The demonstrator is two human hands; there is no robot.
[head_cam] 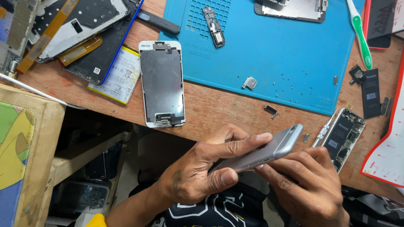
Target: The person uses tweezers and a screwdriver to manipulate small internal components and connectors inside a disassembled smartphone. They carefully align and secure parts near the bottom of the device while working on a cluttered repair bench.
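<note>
**Grey phone shell gripped over the edge of a cluttered repair worktop**

Across the upper half of the view runs the wooden worktop [219,111], and on it lies a big blue work mat [286,54] strewn with tiny screws and a small metal bracket [250,83]. Left of the mat sits a white-framed screen assembly [162,84], face down, its metal back plate showing; beside it lies a pale flat battery [118,75] under a pile of opened phone backs [80,29]. At the right edge a red-bordered sheet [389,147] overhangs the wood, with a black battery [371,93] just above it and a green-and-white toothbrush [360,31] on the mat's corner.

Below the worktop's near edge, both hands hold a grey phone shell [263,151] — tilted, its upper corner raised toward the wood. The left hand [202,168] wraps it from the left, fingers [252,141] laid along the top face and the thumb pressed on the lower side, so they pinch the shell. The right hand [307,185] cups it from beneath, fingers curled against its underside.

Just beyond the shell's raised corner lie an opened phone chassis [345,136] with bare circuitry, a slim metal screwdriver [325,128] touching it, and — smallest — a dark loose part [271,110].
</note>
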